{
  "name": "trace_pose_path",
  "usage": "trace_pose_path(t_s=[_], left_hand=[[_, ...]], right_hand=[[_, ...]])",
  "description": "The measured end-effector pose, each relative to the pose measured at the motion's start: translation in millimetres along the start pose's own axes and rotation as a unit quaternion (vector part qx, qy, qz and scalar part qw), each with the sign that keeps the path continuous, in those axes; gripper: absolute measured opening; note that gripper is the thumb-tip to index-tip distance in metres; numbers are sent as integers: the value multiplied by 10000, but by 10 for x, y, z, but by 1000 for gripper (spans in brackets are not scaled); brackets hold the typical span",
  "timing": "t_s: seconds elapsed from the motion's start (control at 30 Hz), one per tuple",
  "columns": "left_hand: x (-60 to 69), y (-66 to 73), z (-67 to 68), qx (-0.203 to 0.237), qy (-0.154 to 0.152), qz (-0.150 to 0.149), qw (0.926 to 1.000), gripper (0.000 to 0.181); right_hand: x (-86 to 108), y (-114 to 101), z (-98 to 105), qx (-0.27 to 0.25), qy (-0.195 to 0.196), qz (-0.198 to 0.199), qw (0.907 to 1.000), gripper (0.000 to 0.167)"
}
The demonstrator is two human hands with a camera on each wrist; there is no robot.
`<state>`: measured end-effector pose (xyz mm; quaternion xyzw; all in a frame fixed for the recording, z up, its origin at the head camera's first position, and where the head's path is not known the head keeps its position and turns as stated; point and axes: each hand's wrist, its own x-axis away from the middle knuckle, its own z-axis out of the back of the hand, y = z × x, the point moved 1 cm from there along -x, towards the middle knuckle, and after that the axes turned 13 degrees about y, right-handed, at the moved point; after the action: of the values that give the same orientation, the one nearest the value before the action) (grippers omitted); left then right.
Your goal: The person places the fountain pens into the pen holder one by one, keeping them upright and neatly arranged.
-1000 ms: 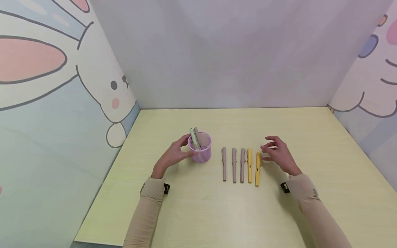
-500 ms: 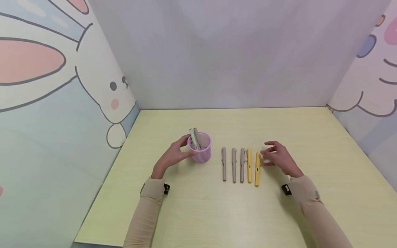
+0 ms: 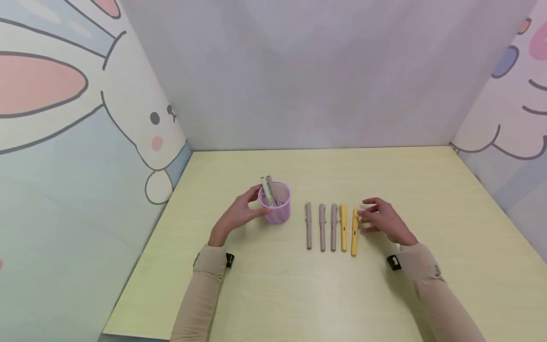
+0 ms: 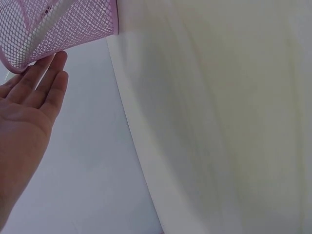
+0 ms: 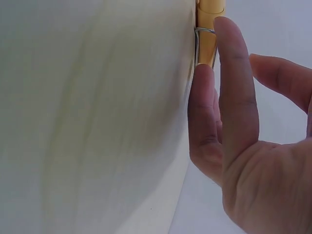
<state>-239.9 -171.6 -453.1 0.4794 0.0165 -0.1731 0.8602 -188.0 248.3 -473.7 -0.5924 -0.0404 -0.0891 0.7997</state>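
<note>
With thumb in front and fingers at its far left side, my left hand [image 3: 238, 213] holds a pink-purple mesh pen cup [image 3: 280, 216]. A pale green pen [image 3: 267, 189] and a mauve pen [image 3: 271, 184] lean inside it. My right hand [image 3: 383, 219] hovers at the cap end of the outer yellow pen [image 3: 354, 237], its fingers spread and loosely bent. In the right wrist view the thumb and fingers lie about the clip of this yellow pen [image 5: 209, 12]; whether they touch it I cannot tell.
Left of the outer yellow pen lie another yellow pen [image 3: 344, 232] and three mauve pens, the leftmost mauve pen [image 3: 309, 230] nearest the cup. The pale wood table [image 3: 273, 294] meets a grey back wall [image 3: 299, 85] and side walls with cartoon pictures.
My right hand has come slightly nearer to the outer yellow pen and lower in the head view. The left hand and the cup have stayed in place.
</note>
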Motion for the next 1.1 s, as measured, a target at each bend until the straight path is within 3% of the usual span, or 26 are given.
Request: trace_pose_path(t_s=[0.3,1.1], left_hand=[[-6,-2,-6,6,9,4,10000,81],[-1,9,-8,32,-19,21,10000,80]], right_hand=[[-2,15,-19,176,-42,-212,9996,64],[34,-27,-153,855,68,-164,9962,57]])
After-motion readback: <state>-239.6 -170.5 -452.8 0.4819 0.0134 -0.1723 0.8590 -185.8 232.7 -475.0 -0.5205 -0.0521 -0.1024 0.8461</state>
